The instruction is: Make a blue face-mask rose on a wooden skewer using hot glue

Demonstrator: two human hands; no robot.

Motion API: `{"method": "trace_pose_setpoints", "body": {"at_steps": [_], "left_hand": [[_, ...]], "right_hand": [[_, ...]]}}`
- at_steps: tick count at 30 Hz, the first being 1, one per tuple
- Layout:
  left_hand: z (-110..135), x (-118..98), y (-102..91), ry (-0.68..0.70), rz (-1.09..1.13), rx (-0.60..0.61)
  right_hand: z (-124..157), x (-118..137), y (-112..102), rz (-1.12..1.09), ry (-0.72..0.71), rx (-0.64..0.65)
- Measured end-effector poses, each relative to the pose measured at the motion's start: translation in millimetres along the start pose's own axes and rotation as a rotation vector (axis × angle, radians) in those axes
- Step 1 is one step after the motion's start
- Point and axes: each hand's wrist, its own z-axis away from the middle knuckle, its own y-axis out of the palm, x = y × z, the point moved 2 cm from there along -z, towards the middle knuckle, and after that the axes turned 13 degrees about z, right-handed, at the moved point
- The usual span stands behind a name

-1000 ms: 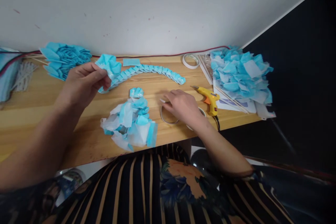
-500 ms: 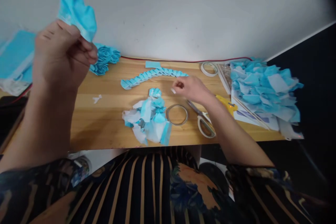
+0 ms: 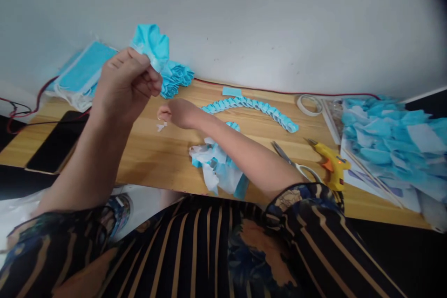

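The left hand [image 3: 125,84] is pinching a blue ruffle [image 3: 152,46], holding it up over the table [image 3: 146,163]. Just below it, the right hand [image 3: 179,112] is reaching across leftward, fingers [image 3: 162,113] curling. A white scrap [image 3: 160,126] is lying just beneath them, and I cannot tell whether they are gripping anything.

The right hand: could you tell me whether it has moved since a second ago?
Yes. The right hand has moved left: it was below the right end of the blue pleated strip, now it is past its left end.
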Motion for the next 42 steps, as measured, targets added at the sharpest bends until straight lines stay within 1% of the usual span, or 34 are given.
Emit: {"method": "trace_pose_setpoints", "body": {"at_steps": [3, 5, 8, 10, 11, 12, 14, 16, 18, 19, 21, 23, 26, 27, 29, 32, 34, 37, 39, 40, 42], "left_hand": [[-2, 3, 0.3, -0.001, 0.009, 0.042], [-4, 4, 4.1, 0.005, 0.043, 0.078], [-5, 7, 5.5, -0.006, 0.03, 0.079], [-4, 9, -2.7, -0.022, 0.002, 0.056], [-2, 10, -10.6, -0.022, -0.003, 0.035], [0, 11, -21.4, -0.015, -0.002, 0.0], [6, 15, -49.9, 0.017, 0.001, -0.111], [15, 22, -82.1, 0.003, -0.037, -0.257], [24, 30, -109.6, -0.023, -0.091, -0.379], [29, 35, -119.6, -0.015, -0.107, -0.431], [38, 44, -129.5, -0.007, -0.113, -0.481], [48, 52, -126.7, -0.041, -0.092, -0.47], [60, 58, -108.6, -0.166, -0.041, -0.38], [62, 57, -101.7, -0.192, -0.015, -0.348], [63, 49, -89.9, -0.187, 0.045, -0.301], [54, 39, -79.1, -0.159, 0.036, -0.284], [46, 37, -75.1, -0.156, 0.009, -0.288], [39, 45, -70.9, -0.184, 0.004, -0.26], [41, 51, -66.8, -0.228, -0.013, -0.223], [43, 54, -63.5, -0.25, -0.022, -0.212], [51, 58, -52.1, -0.284, -0.032, -0.206]], "right_hand": [[1, 0, -3, 0.029, 0.008, 0.014], [-2, 1, -3, 0.019, 0.037, -0.01], [-3, -2, -2, -0.093, 0.001, -0.003], [4, -8, -7, -0.193, -0.027, 0.006], [11, -12, -12, -0.226, -0.026, 0.0], [23, -16, -19, -0.241, -0.007, -0.013], [55, -26, -34, -0.27, 0.009, -0.039], [98, -34, -48, -0.37, 0.038, -0.113], [144, -43, -56, -0.463, 0.128, -0.191], [167, -47, -58, -0.486, 0.186, -0.244], [210, -54, -58, -0.51, 0.328, -0.349], [248, -58, -54, -0.497, 0.478, -0.458], [297, -60, -42, -0.42, 0.661, -0.587], [311, -60, -37, -0.425, 0.704, -0.58], [336, -60, -26, -0.433, 0.789, -0.613], [363, -63, -8, -0.43, 0.924, -0.633], [371, -65, 3, -0.398, 0.932, -0.621], [372, -62, 16, -0.206, 0.831, -0.555], [370, -56, 21, -0.066, 0.76, -0.536], [368, -54, 21, -0.035, 0.731, -0.536], [361, -50, 19, -0.034, 0.718, -0.544]]}}
